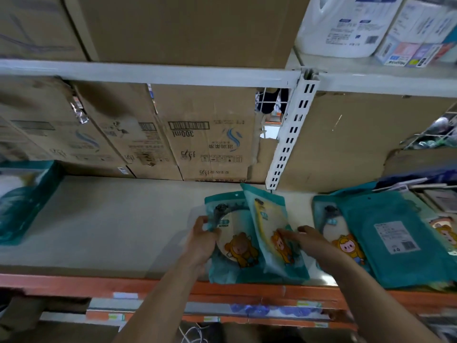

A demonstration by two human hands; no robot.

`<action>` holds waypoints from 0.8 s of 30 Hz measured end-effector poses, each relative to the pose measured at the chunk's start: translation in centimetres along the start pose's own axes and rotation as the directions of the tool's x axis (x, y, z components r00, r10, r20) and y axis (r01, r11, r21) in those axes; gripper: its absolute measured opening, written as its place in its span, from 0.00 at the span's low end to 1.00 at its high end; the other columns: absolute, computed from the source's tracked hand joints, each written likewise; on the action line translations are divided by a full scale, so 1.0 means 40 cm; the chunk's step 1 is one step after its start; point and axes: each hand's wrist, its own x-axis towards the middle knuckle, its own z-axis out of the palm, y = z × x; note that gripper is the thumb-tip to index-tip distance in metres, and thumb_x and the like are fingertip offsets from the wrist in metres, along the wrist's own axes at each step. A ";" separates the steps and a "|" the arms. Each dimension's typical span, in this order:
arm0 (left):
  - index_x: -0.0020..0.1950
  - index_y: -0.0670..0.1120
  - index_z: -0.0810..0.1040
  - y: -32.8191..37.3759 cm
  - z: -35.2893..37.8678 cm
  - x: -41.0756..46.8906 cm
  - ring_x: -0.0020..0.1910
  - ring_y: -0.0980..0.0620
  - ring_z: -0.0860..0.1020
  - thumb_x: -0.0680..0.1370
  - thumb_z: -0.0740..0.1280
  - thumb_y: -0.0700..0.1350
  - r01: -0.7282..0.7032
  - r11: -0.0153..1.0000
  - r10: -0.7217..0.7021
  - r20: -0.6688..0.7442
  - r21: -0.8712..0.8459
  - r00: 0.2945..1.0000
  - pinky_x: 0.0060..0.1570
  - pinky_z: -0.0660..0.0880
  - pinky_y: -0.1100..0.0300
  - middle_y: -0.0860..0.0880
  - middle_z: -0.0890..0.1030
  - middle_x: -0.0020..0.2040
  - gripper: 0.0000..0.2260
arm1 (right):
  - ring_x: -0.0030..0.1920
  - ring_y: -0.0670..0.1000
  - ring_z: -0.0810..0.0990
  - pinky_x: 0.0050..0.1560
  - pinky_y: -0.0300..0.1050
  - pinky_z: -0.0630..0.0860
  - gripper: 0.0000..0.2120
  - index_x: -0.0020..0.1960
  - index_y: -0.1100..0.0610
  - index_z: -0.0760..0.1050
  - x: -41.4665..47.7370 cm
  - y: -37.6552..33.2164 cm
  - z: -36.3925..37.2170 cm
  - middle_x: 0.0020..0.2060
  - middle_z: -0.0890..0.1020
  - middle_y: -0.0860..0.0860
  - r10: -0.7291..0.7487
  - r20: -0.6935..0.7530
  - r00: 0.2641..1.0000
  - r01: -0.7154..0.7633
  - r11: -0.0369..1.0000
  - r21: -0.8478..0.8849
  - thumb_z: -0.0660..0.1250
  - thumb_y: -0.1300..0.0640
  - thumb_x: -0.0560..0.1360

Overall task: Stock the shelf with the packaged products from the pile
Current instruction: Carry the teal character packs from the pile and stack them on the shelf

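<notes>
Two teal cartoon packages sit on the pale shelf board (111, 224), near its front edge. My left hand (204, 240) grips the left edge of the flat package (237, 246) with a brown bear print. My right hand (305, 237) holds the second package (272, 231), which leans tilted over the first, fingers on its face and thumb at its right edge. To the right lies the pile of similar teal packages (385, 241), one with its back label up.
Worn cardboard boxes (205, 144) line the back of the shelf. A white slotted upright (289, 137) stands behind the packages. A teal pack (22, 199) sits at the far left. The orange shelf rail (99, 287) runs along the front.
</notes>
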 end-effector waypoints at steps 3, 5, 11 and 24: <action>0.64 0.49 0.71 0.000 0.002 -0.012 0.51 0.35 0.84 0.80 0.65 0.35 -0.015 1.000 0.015 0.034 -0.014 0.999 0.50 0.82 0.35 0.37 0.83 0.53 0.16 | 0.51 0.52 0.80 0.51 0.48 0.75 0.34 0.51 0.57 0.80 -0.018 0.015 0.006 0.51 0.84 0.52 0.023 0.067 0.998 -0.028 0.997 0.074 0.75 0.29 0.61; 0.64 0.47 0.71 0.005 0.008 -0.028 0.49 0.36 0.84 0.80 0.65 0.34 -0.018 0.999 0.020 0.047 -0.045 0.999 0.48 0.83 0.39 0.37 0.83 0.52 0.15 | 0.54 0.55 0.83 0.58 0.52 0.77 0.43 0.54 0.57 0.82 -0.015 0.035 -0.002 0.51 0.86 0.53 0.021 0.094 0.995 -0.033 0.991 0.132 0.77 0.25 0.54; 0.62 0.45 0.71 0.021 0.018 -0.068 0.42 0.43 0.84 0.81 0.63 0.33 -0.061 0.994 0.064 0.034 -0.089 0.997 0.33 0.80 0.55 0.38 0.82 0.49 0.12 | 0.51 0.60 0.86 0.55 0.59 0.82 0.29 0.59 0.63 0.80 -0.060 0.031 -0.056 0.48 0.87 0.58 -0.098 0.096 0.990 0.057 0.931 0.362 0.80 0.47 0.64; 0.61 0.39 0.81 0.193 0.054 -0.250 0.51 0.33 0.84 0.79 0.69 0.40 -0.278 0.950 0.296 0.119 -0.145 0.948 0.51 0.81 0.35 0.34 0.85 0.53 0.11 | 0.37 0.56 0.84 0.35 0.47 0.80 0.13 0.54 0.67 0.80 -0.206 -0.016 -0.304 0.39 0.85 0.58 -0.384 -0.040 0.922 0.339 0.755 0.562 0.70 0.55 0.79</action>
